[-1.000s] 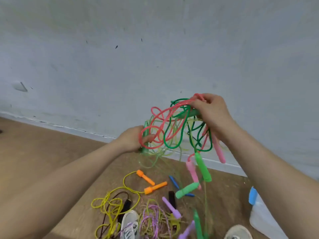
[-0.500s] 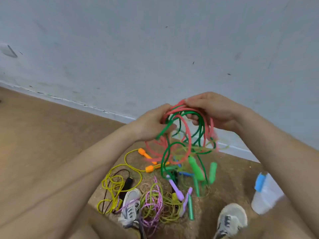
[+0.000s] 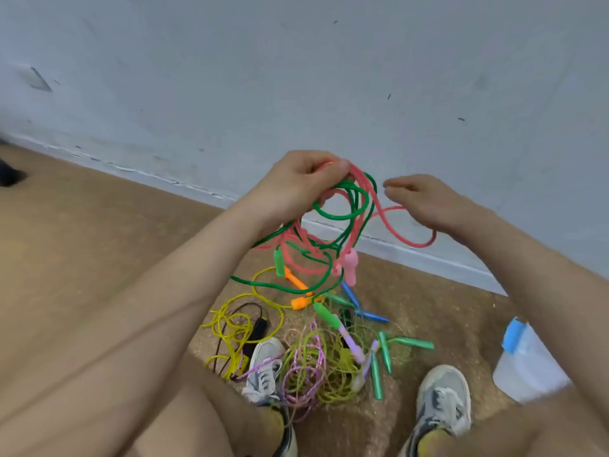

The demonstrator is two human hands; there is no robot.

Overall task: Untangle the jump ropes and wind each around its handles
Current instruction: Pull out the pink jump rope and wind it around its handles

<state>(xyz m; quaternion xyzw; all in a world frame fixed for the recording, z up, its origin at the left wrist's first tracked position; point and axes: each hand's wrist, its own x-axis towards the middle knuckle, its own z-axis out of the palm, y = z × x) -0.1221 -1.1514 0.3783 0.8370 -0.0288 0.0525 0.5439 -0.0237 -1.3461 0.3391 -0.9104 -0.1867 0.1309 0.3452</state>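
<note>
The right hand (image 3: 428, 206) has come off the bundle and moved sideways; a loop of pink rope (image 3: 417, 245) trails to its loosely curled fingers, grip unclear. The left hand (image 3: 296, 189) clutches the pink rope and green rope (image 3: 341, 218) together, before the pale wall (image 3: 296, 77). Below the hands, spare ropes (image 3: 313, 367) litter the brown floor (image 3: 99, 245).

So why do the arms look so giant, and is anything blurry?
In the head view, the wide lens swells whatever is close, so the forearms balloon toward the bottom edge. The dangling pink handles look a bit smeared. The light is soft and even, with no glare on the wall.
</note>
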